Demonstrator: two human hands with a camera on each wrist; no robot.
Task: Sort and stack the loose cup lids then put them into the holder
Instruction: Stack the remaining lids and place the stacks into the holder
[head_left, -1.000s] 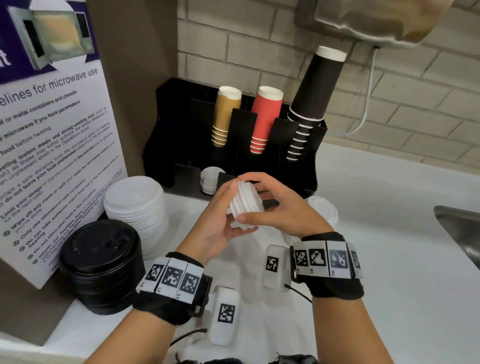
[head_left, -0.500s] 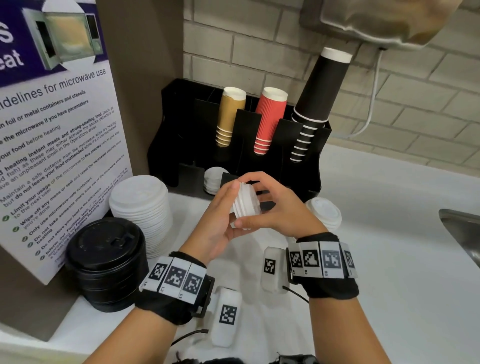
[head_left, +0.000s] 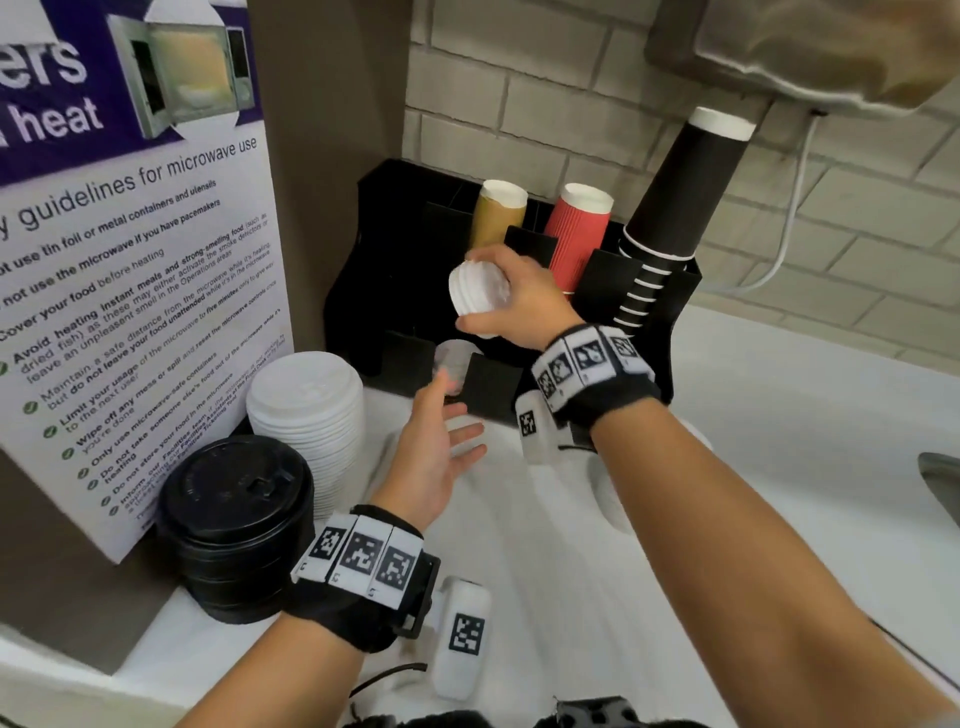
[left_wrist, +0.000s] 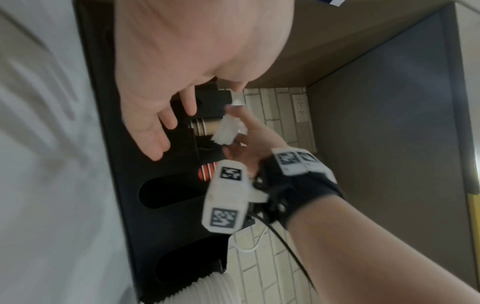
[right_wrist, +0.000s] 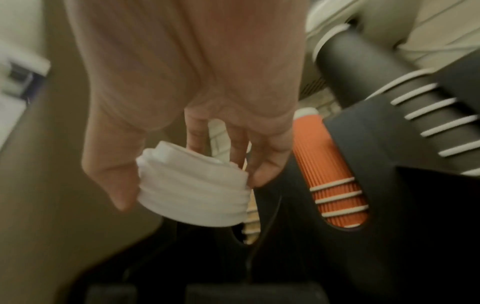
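Head view, right hand (head_left: 524, 301) gripping small white lid stack (head_left: 475, 291) above black holder (head_left: 395, 291), left hand (head_left: 436, 457) spread, empty below

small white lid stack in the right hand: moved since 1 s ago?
Yes. The lid stack, held by the right hand alone, has gone up and back toward the holder, now level with the tan cups.

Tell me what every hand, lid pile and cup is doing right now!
right hand: grips the small white lid stack, raised in front of the holder
small white lid stack: held, tipped on its side
left hand: open, holds nothing
big white lid stack: standing on the counter
black lid stack: standing on the counter
holder: upright, with cups in its slots
tan cups: stacked in the holder
red cups: stacked in the holder
black cups: stacked, leaning
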